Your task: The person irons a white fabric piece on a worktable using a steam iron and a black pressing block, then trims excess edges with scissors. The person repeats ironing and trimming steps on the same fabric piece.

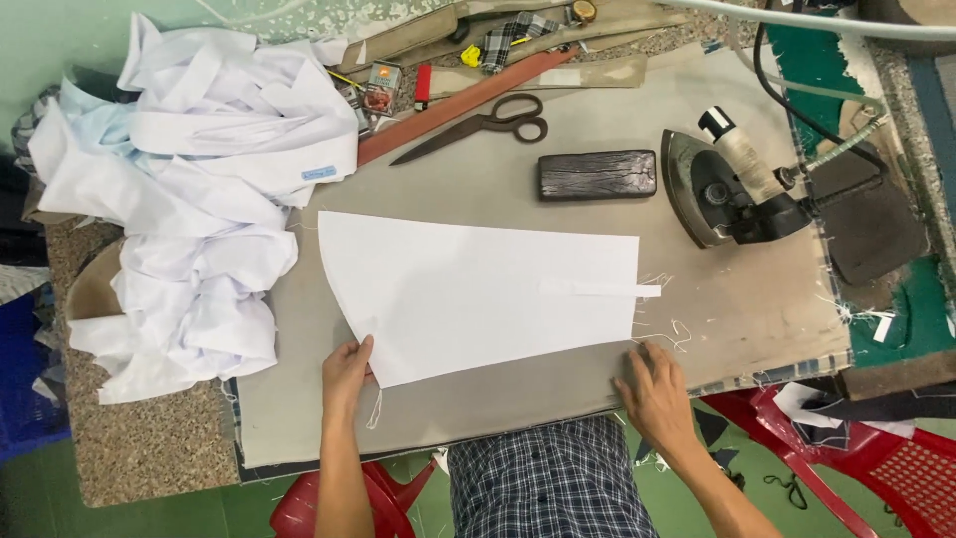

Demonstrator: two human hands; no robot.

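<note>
White cloth [478, 294] lay spread flat mid-pad, the left hand [347, 371] pinching its near corner and the right hand [652, 391] resting open-fingered at its near edge, with scissors [483, 127] and iron [722, 189] untouched beyond the cloth.

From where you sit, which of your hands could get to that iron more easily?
Probably the right hand. It rests at the near right corner of the white fabric piece, the side where the iron stands. The left hand holds the fabric's opposite corner, farther away.
</note>
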